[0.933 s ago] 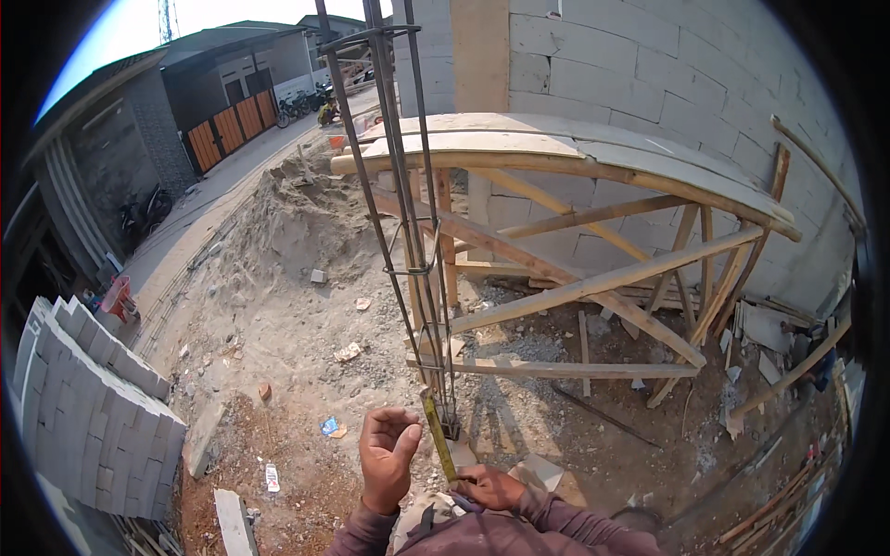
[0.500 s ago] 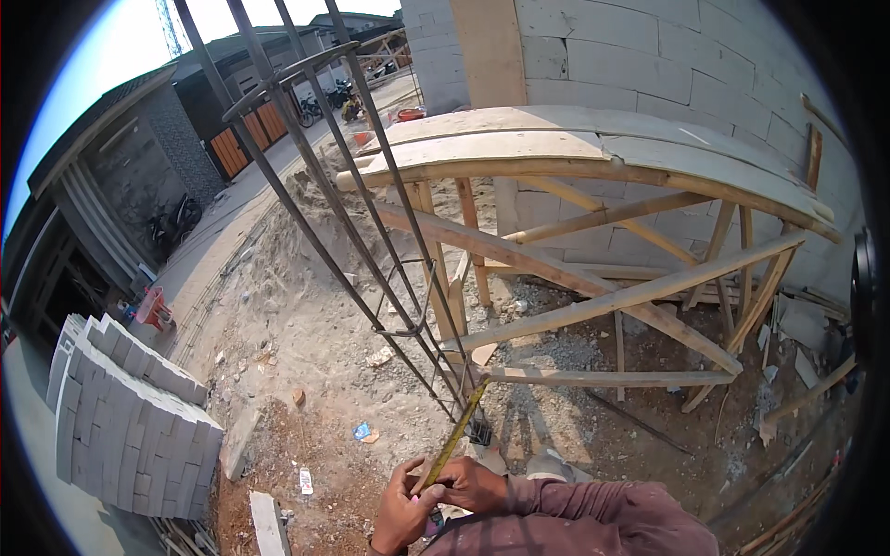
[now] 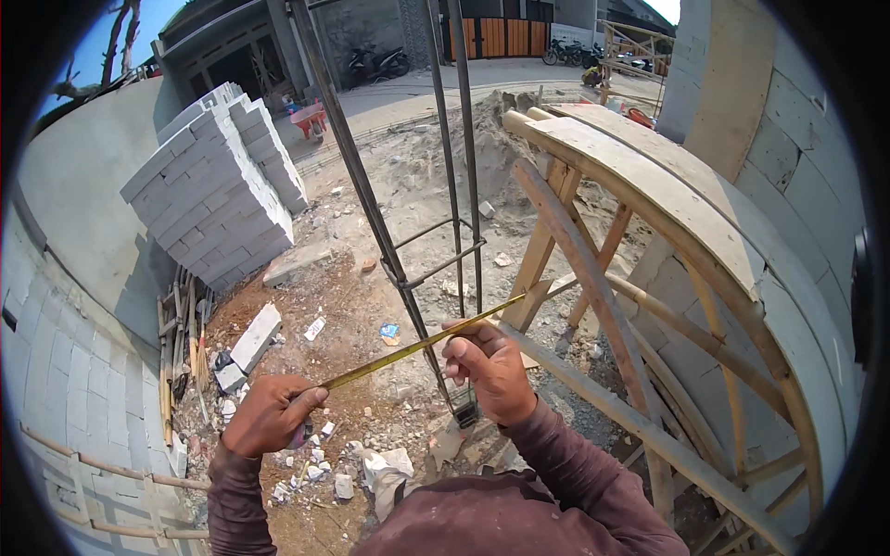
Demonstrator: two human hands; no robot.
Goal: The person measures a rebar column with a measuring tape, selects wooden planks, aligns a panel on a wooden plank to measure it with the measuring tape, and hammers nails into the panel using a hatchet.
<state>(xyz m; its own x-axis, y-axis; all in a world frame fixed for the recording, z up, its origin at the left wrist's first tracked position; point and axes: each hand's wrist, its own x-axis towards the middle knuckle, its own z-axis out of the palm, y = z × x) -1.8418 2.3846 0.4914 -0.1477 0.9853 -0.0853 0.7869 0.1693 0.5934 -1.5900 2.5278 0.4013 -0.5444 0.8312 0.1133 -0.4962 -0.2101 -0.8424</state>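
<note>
A yellow tape measure blade [image 3: 385, 360] stretches slantwise between my hands, rising to the right in front of a column cage of dark steel bars [image 3: 354, 159]. My left hand [image 3: 269, 415] is closed around the tape's lower left end; the case is mostly hidden in the palm. My right hand [image 3: 496, 375] has its thumb and fingers bent together at the blade, next to the bars. Past those fingers the blade's free end reaches toward a wooden strut. Square ties link the bars, whose foot stands in the ground below my right hand.
A wooden scaffold [image 3: 640, 171] with a plank top and slanting braces stands close on the right. Stacked pale blocks [image 3: 209, 190] are at the left, with poles [image 3: 176, 324] beside them. Rubble [image 3: 315, 463] and a loose block [image 3: 255, 335] lie on the ground. A red wheelbarrow [image 3: 309, 120] stands farther back.
The view has swung left. My hands, close together before, are now spread apart and raised, with the tape blade running crosswise by the bars rather than pointing away from me.
</note>
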